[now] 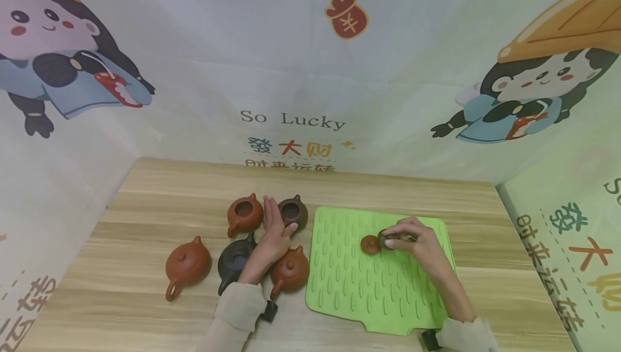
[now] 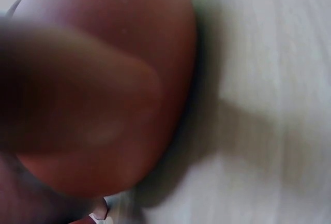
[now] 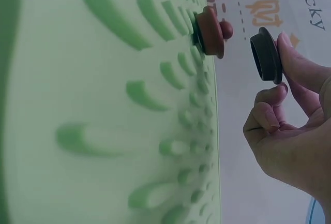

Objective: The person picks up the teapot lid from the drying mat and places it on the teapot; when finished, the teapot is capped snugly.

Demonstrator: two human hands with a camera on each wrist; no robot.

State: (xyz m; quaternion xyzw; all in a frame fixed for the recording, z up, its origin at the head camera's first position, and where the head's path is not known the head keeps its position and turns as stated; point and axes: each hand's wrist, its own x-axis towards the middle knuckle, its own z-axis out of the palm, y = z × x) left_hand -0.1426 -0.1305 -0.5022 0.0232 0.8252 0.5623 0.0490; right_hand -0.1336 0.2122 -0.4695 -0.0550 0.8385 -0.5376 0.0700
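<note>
My left hand [image 1: 275,236] lies against a dark brown teapot without its lid [image 1: 301,220], straight fingers along its left side and thumb at its front. Beside that hand stand an open orange-brown teapot [image 1: 234,217], a black teapot [image 1: 230,259] partly under the forearm, and a lidded orange-brown teapot [image 1: 296,276]. A reddish teapot body [image 2: 170,69] fills much of the left wrist view. Over the green mat [image 1: 339,298] my right hand [image 1: 422,241] pinches a dark teapot lid [image 3: 268,56] between thumb and fingers. An orange-brown lid [image 3: 211,32] rests on the mat, knob up.
Another lidded orange-brown teapot [image 1: 189,263] stands apart at the left of the wooden table [image 1: 131,222]. A printed cloth backdrop [image 1: 204,93] rises behind the table and along both sides.
</note>
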